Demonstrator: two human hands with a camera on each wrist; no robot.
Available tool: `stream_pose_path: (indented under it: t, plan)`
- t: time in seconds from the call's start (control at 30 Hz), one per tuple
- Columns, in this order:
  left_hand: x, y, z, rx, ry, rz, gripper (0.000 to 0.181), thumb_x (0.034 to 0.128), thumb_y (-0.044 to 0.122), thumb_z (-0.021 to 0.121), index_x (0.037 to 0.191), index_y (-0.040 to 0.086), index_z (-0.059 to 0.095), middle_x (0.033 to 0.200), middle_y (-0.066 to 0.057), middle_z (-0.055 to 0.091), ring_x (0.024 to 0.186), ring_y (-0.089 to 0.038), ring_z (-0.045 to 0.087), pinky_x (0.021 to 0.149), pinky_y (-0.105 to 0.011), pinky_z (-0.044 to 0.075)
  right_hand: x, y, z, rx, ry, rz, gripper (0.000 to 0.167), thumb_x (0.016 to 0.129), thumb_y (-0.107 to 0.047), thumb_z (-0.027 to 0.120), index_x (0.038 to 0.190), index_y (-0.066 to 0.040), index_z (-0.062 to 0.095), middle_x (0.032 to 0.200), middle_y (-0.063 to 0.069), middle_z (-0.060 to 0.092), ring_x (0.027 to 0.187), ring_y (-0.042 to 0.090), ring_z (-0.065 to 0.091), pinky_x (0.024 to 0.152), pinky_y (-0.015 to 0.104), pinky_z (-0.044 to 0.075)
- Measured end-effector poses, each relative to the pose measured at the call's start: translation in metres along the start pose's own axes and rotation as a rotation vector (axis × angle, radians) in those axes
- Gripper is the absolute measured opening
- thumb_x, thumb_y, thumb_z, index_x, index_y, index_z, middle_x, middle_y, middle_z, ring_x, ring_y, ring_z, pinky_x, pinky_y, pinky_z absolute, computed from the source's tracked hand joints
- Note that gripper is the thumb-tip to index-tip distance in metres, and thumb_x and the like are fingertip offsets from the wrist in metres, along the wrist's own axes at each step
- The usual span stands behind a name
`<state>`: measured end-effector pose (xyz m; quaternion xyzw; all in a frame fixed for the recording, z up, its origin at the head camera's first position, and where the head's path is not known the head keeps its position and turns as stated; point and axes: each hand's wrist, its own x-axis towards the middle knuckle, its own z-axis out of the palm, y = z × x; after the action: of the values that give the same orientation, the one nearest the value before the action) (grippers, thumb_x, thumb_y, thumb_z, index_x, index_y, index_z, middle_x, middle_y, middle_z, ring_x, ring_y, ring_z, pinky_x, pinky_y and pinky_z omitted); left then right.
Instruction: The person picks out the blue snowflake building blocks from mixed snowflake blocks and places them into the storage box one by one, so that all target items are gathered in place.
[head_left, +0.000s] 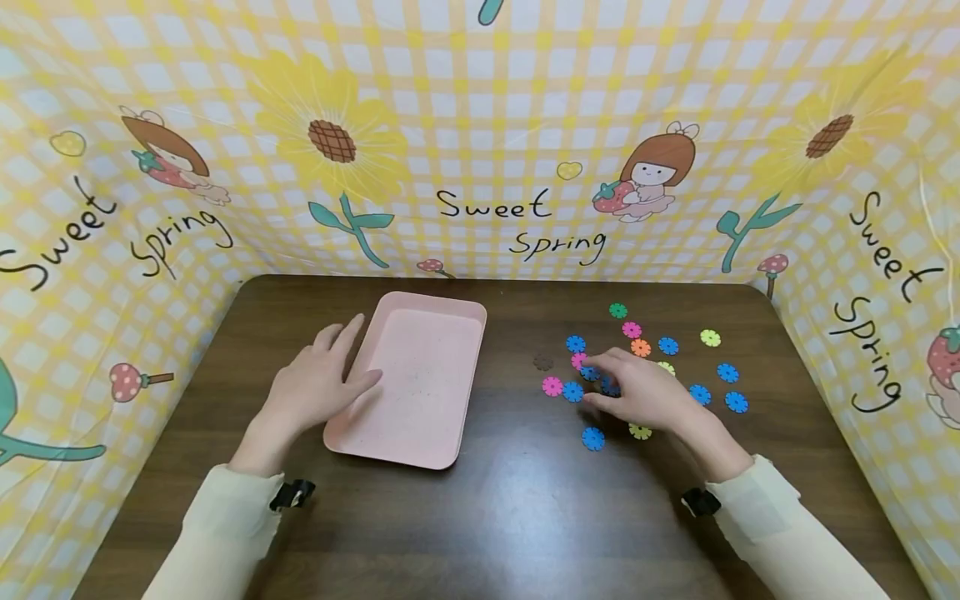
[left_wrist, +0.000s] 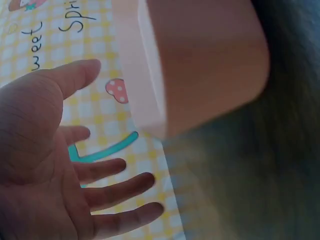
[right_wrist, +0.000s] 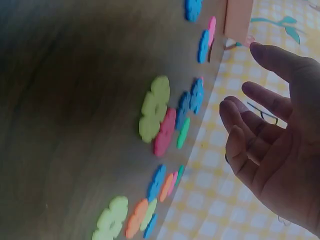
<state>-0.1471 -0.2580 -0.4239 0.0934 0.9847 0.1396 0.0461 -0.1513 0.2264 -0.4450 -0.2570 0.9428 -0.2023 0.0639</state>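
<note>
A pink rectangular tray [head_left: 420, 383] lies on the table, with small dark specks on its floor. My left hand [head_left: 311, 387] hovers at the tray's left side, fingers spread and thumb over the rim. In the left wrist view, that hand [left_wrist: 55, 165] holds nothing and appears apart from the tray wall [left_wrist: 215, 65]. Over the scattered plastic snowflake discs is my right hand [head_left: 645, 392], its fingers bent loosely. The right wrist view shows this hand [right_wrist: 272, 130] with nothing between thumb and fingers. Beneath it lie blue discs [head_left: 572, 392], a pink disc [head_left: 552, 386] and a yellow-green disc [head_left: 640, 432].
More discs spread to the right, among them a blue disc [head_left: 737, 402] and a yellow disc [head_left: 710, 337]. A green disc [head_left: 618, 310] lies farthest back. A dark disc [head_left: 543, 362] blends into the brown table [head_left: 517, 517]. Checked cloth [head_left: 480, 142] walls the back and sides.
</note>
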Motion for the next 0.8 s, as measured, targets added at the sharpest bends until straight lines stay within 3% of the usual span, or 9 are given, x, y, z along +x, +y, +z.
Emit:
stream_pose_path:
  t: [0.13,0.27,0.37,0.47,0.57,0.63,0.8]
  plan:
    - [-0.001,-0.009,0.002,-0.053,-0.061,-0.064,0.099,0.0969,0.060,0.061,0.168,0.012,0.012,0.151,-0.036,0.037,0.102,-0.056,0.064,0.070,-0.065,0.055,0.003,-0.004,0.006,-0.013,-0.043,-0.014,0.057,0.092,-0.035,0.081,0.138,-0.006,0.065,0.108,0.006,0.065,0.074,0.011,0.057,0.065,0.033,0.053]
    - [0.000,-0.017,0.007,-0.134,-0.136,-0.079,0.096,0.0985,0.054,0.062,0.166,0.004,0.014,0.151,-0.038,0.040,0.117,-0.061,0.056,0.088,-0.072,0.049,0.007,-0.008,0.011,-0.051,-0.079,-0.014,0.053,0.091,-0.039,0.081,0.133,-0.011,0.068,0.099,0.000,0.062,0.075,0.010,0.054,0.061,0.029,0.049]
    - [0.002,-0.021,0.011,-0.203,-0.169,-0.066,0.093,0.0996,0.048,0.063,0.164,-0.001,0.017,0.144,-0.035,0.051,0.124,-0.054,0.054,0.095,-0.069,0.047,0.010,-0.011,0.014,-0.082,-0.105,0.000,0.051,0.091,-0.042,0.080,0.132,-0.015,0.069,0.100,-0.002,0.063,0.081,0.011,0.057,0.062,0.031,0.050]
    - [0.003,-0.024,0.014,-0.267,-0.186,-0.071,0.089,0.0995,0.043,0.064,0.163,-0.002,0.020,0.124,-0.025,0.062,0.103,-0.038,0.065,0.082,-0.052,0.054,0.011,-0.012,0.018,-0.107,-0.130,0.020,0.051,0.091,-0.043,0.079,0.134,-0.016,0.069,0.103,-0.001,0.064,0.086,0.013,0.059,0.065,0.033,0.052]
    - [0.003,-0.025,0.016,-0.355,-0.213,-0.095,0.086,0.0984,0.035,0.065,0.163,0.001,0.021,0.112,-0.018,0.061,0.085,-0.026,0.062,0.064,-0.040,0.054,0.012,-0.012,0.021,-0.123,-0.139,0.034,0.051,0.092,-0.043,0.079,0.133,-0.016,0.069,0.104,0.000,0.064,0.086,0.014,0.060,0.064,0.033,0.052]
    - [0.003,-0.024,0.017,-0.444,-0.240,-0.121,0.084,0.0972,0.028,0.065,0.164,0.004,0.020,0.114,-0.018,0.059,0.084,-0.025,0.064,0.058,-0.038,0.057,0.013,-0.012,0.022,-0.122,-0.133,0.044,0.048,0.091,-0.042,0.080,0.131,-0.016,0.070,0.102,-0.001,0.063,0.084,0.013,0.058,0.063,0.031,0.051]
    - [0.002,-0.019,0.021,-0.670,-0.293,-0.151,0.083,0.0941,0.011,0.060,0.165,0.007,0.017,0.118,-0.024,0.055,0.085,-0.029,0.068,0.052,-0.046,0.061,0.017,-0.011,0.023,-0.092,-0.114,0.051,0.040,0.091,-0.038,0.081,0.123,-0.015,0.070,0.092,-0.004,0.060,0.076,0.011,0.053,0.059,0.029,0.047]
